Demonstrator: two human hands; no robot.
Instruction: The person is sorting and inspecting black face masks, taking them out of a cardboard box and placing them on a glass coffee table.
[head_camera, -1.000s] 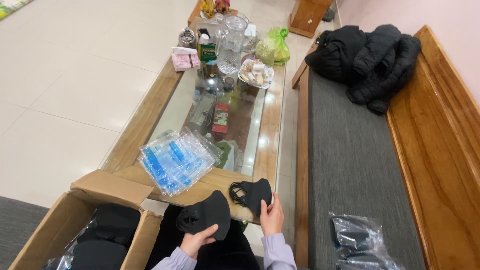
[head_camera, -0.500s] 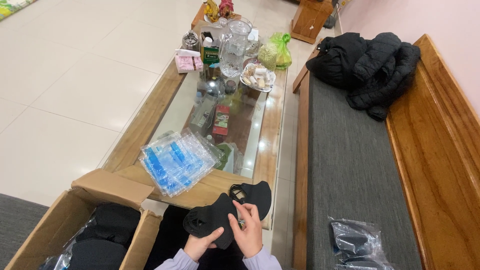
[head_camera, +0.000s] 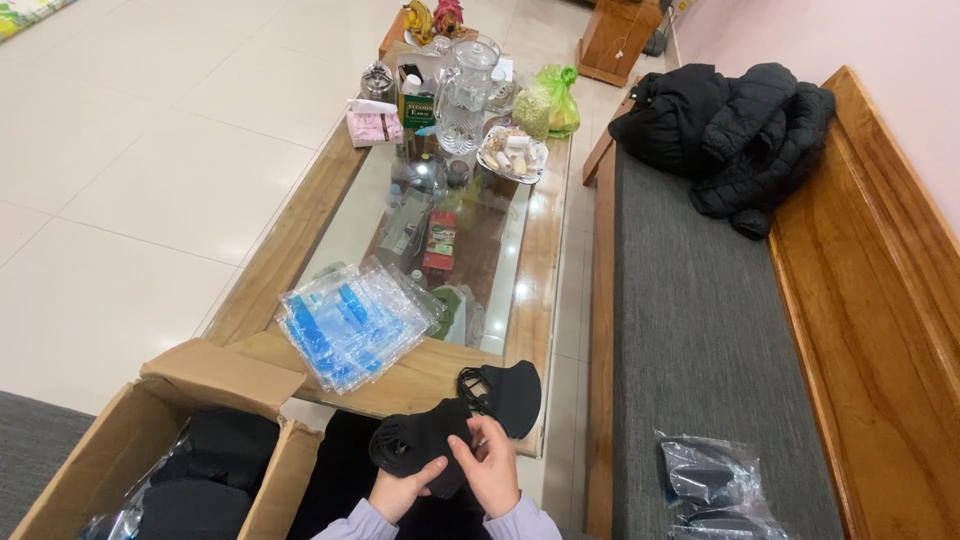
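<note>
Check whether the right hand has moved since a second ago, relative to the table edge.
Yes. The right hand has moved leftwards from beside the table corner, joining the left hand on the black face mask.

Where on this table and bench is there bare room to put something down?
The grey bench cushion is bare between the black jacket and the bagged packets. The table's wooden edge left of the glass is free. The far end around the glass pitcher is crowded; blue-striped bags cover the near-left corner.
</note>
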